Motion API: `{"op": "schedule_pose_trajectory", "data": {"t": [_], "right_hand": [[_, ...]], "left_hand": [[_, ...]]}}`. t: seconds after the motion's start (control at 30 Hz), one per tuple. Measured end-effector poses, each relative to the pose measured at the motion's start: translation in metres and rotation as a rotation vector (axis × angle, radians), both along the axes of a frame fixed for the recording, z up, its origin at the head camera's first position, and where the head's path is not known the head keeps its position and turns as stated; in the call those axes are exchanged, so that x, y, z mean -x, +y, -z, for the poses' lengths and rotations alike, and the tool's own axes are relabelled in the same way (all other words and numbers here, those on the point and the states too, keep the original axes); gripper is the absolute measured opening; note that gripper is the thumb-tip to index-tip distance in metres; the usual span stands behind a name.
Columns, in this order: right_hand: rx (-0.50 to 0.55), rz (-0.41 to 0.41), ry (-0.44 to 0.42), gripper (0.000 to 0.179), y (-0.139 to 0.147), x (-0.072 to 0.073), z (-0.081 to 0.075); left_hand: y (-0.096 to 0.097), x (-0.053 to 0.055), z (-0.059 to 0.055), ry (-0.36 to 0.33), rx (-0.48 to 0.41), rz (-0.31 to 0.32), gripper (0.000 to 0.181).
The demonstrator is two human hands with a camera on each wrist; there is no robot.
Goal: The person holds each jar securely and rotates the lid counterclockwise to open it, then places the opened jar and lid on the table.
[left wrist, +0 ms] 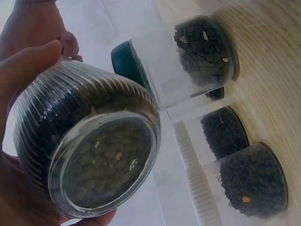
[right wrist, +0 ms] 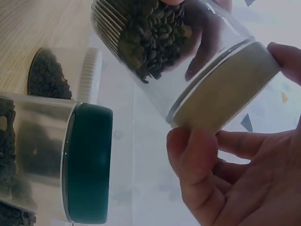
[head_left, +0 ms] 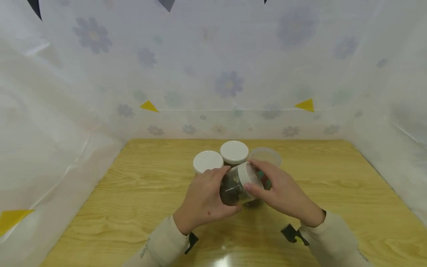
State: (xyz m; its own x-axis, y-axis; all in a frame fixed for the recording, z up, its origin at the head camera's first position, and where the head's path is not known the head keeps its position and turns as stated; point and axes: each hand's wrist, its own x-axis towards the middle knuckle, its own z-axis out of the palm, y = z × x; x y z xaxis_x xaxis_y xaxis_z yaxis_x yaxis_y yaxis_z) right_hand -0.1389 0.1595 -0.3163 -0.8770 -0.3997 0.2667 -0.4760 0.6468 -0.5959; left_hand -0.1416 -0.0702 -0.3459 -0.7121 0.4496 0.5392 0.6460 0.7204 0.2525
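A person in pale sleeves (head_left: 166, 239) works at a wood-grain table (head_left: 133, 185), both hands busy with one ribbed clear jar (head_left: 231, 191). The jar is held up off the tabletop, in front of a cluster of other containers, and tipped over so that its pale lid (right wrist: 225, 89) points toward the person's right and its round base down to the left. The left hand (head_left: 203, 196) is wrapped around the body, thumb on one side and fingers on the other. The right hand (head_left: 283, 189) grasps the lid, thumb and fingers at its edge; the lid sits on the jar's mouth. Inside lie dark, seed-like pieces (right wrist: 150, 42) with a few paler bits among them. Just behind stand two upright jars with white ridged lids, one (left wrist: 254, 181) beside the other (left wrist: 225, 132), each partly filled with similar dark pieces. A jar with a dark green lid (right wrist: 89, 162) stands upright near them, partly hidden from above by the right hand, and past it shows a clear round top (head_left: 265, 155). Around the table hangs a whitish sheet (head_left: 200, 55) printed with flowers, yellow triangles (head_left: 305, 105) showing against it.
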Motion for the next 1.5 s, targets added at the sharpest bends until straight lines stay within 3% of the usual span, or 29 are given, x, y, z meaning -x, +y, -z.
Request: {"op": "schedule_pose_trajectory", "data": {"t": [0.17,0.37,0.53,0.8,1.0,1.2,1.33,1.5], "right_hand": [[0.046,-0.105,0.06,0.063,0.002,0.004,0.005],[0.039,-0.268,0.149,0.073,0.007,0.008,0.004],[0.041,-0.296,0.143,0.072,0.007,0.008,0.004],[0.043,-0.27,0.134,0.072,0.008,0.009,0.007],[0.02,-0.23,0.238,0.077,0.008,0.008,0.01],[0.057,-0.146,0.293,0.063,0.007,0.005,0.006],[0.049,-0.059,0.228,0.055,0.004,-0.001,0.004],[-0.023,0.049,0.042,0.052,-0.003,-0.009,0.0]], "left_hand": [[-0.002,0.0,0.001,0.023,-0.034,-0.01,0.089],[-0.006,-0.002,0.0,-0.131,-0.117,0.06,0.084],[-0.007,-0.004,0.0,-0.099,-0.077,0.033,0.088],[-0.009,-0.003,-0.001,-0.109,-0.065,0.046,0.087],[-0.009,-0.003,0.002,-0.079,-0.042,0.024,0.088],[-0.01,-0.003,0.001,-0.057,-0.051,0.011,0.093],[-0.011,-0.004,0.001,-0.045,-0.032,-0.006,0.094],[-0.011,-0.006,0.004,-0.022,-0.006,-0.006,0.094]]}}
